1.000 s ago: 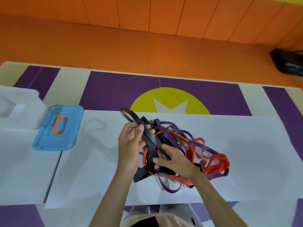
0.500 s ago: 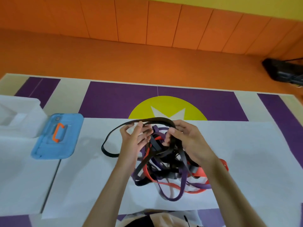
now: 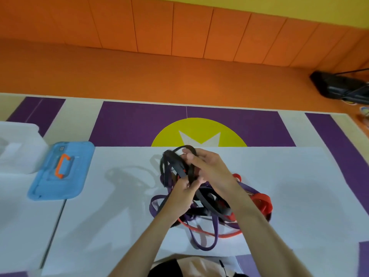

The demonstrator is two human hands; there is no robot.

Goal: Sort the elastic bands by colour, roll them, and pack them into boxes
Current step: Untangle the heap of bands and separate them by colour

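Black elastic, flat and strap-like, is gathered in several loops as the black band [image 3: 174, 163], raised just above the tangled pile [image 3: 209, 211] at the middle of the white table [image 3: 299, 196]. The right hand [image 3: 209, 168] is curled round the upper turns of the loops. The left hand [image 3: 182, 191] pinches the same band from below, thumb and fingers closed on the strap. Beneath and to the right of the hands, a purple band [image 3: 201, 245] and a red band [image 3: 261, 202] lie interlaced with further black straps, and the purple one trails toward the near table edge. Judged from their drape, the bands are light, limp and rubbery. They should sag where unsupported, cling to one another, and recoil if stretched and released. A hold across all gathered turns at once, rather than on a single strand, seems best suited to keeping the coil together. Strands crossing into the pile would likely drag neighbours along. Bare white surface shows to the left of the pile and at the far right, giving room to lay out sorted bands. A blue lid [image 3: 60, 170] with an orange handle rests at the left beside a white box [image 3: 18, 148], well apart from the pile, and a dark seam [image 3: 54, 226] divides the surface there.
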